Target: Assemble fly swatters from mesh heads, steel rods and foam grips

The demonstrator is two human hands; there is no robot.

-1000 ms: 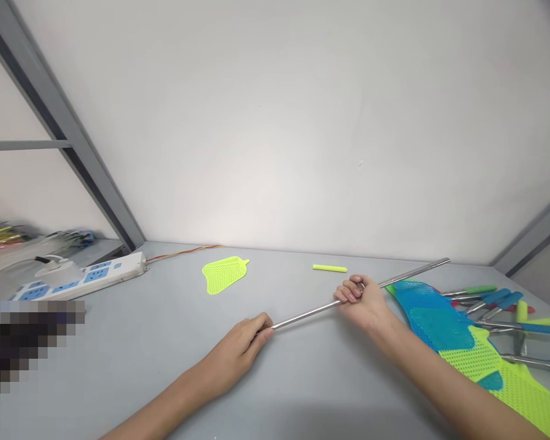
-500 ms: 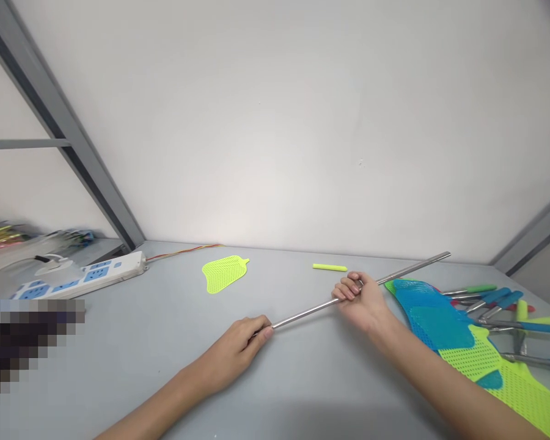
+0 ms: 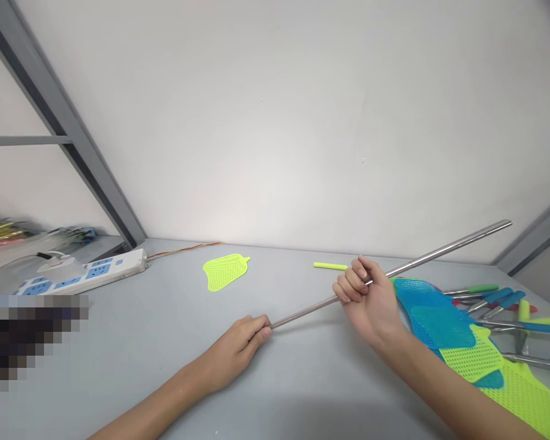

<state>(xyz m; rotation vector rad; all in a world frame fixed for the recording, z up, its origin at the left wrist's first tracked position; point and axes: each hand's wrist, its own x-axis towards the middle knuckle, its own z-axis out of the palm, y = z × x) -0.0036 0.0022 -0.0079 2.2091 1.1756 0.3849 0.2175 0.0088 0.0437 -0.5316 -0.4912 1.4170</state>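
Observation:
A thin telescopic metal rod (image 3: 305, 310) slants up to the right above the table, its thick far end at the right. My left hand (image 3: 245, 345) is closed round the thin lower end, which its fingers hide. Farther up, my right hand (image 3: 366, 299) has its fingers curled about the rod, palm turned up. Behind that hand lies a yellow-green handle sleeve (image 3: 329, 266), partly covered by the fingers. A loose yellow-green fly swatter head (image 3: 225, 272) rests flat on the table, beyond my left hand.
At the right, blue and yellow-green fly swatters (image 3: 444, 321) are piled up, with several coloured handles (image 3: 499, 297). A white power strip (image 3: 96, 272) with a plug lies at the left on the grey table (image 3: 165, 330). Bagged items (image 3: 73, 238) sit behind it, beside a metal frame post (image 3: 87, 146).
The rod has grown longer between and beyond my hands; its far end has moved up and to the right. My right hand has risen slightly. My left hand has barely moved.

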